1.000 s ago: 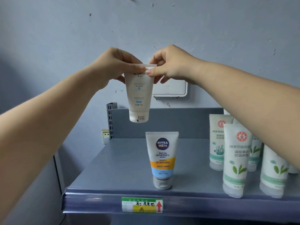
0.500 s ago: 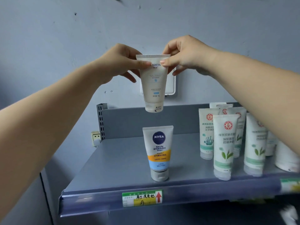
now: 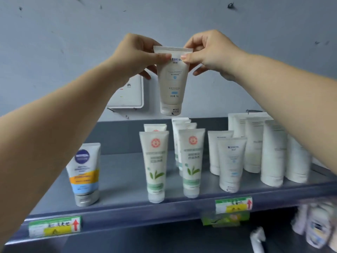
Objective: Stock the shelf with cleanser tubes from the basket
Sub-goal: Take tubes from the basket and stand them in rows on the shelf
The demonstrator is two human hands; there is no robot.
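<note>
A pale cleanser tube [image 3: 172, 83] hangs cap-down in the air above the grey shelf [image 3: 127, 181]. My left hand [image 3: 135, 53] pinches its crimped top on the left, and my right hand [image 3: 209, 52] pinches the same edge on the right. Directly below and to the right stand two matching white tubes [image 3: 230, 165]. The basket is out of view.
On the shelf stand a blue-and-orange tube [image 3: 84, 174] at the left, green-leaf tubes [image 3: 155, 165] in the middle and taller white tubes [image 3: 273, 152] at the right. A white wall box [image 3: 127, 95] hangs behind. Price labels [image 3: 54, 226] line the shelf's front edge. More products [image 3: 319, 225] sit blurred below right.
The view has swung to the right along the shelf, bringing the white tubes at the right into sight. Both hands keep their pinch on the tube's top edge.
</note>
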